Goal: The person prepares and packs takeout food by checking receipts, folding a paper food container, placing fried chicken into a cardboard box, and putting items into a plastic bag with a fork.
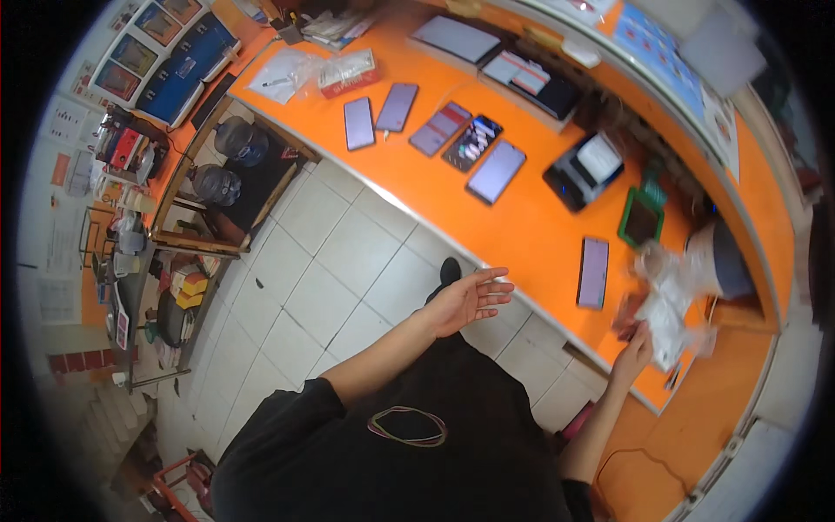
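Observation:
My left hand (466,301) is held palm up, fingers apart and holding nothing, by the front edge of an orange counter (548,248). At the counter's right end, my right hand (634,355) has its fingertips closed on a crumpled clear plastic bag (668,320), which is blurred. A small reddish item (627,316) lies against the bag, partly hidden. The nearest smartphone (593,273) lies beside them with its screen lit. Further left lie several more smartphones, among them a lit one (496,172), one showing icons (473,142) and one with red bands (441,128).
A black device with white paper (584,171) and a green-framed tray (641,217) stand towards the back. A red-and-white box (349,73) sits at the far left. Under the side counter are large water bottles (241,140). Tiled floor (313,261) runs along the counter.

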`<move>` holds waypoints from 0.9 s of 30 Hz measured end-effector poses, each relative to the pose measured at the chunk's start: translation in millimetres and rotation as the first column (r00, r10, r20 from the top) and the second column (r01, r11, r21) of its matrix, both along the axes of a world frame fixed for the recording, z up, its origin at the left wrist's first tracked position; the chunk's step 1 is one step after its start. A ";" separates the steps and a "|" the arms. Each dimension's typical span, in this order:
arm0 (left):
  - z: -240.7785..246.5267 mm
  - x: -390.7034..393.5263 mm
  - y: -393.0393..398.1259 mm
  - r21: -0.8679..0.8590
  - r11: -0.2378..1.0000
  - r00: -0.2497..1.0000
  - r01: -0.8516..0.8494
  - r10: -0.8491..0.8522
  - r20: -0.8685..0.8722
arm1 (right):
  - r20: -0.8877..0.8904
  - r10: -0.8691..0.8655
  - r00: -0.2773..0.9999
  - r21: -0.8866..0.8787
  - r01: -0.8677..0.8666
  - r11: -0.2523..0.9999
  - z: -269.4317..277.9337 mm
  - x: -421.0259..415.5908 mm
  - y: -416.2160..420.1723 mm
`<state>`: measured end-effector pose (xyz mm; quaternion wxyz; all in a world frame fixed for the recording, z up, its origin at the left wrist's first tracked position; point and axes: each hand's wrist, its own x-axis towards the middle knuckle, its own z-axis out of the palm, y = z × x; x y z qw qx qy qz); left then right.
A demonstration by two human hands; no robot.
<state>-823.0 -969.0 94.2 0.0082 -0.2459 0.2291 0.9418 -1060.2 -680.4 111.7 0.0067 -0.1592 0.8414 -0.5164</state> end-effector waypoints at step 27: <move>-98.7 -48.2 -633.4 -0.904 -0.406 0.412 0.134 0.852 -0.322 | 0.477 0.012 0.879 0.179 -0.110 0.978 20.2 0.7 -202.9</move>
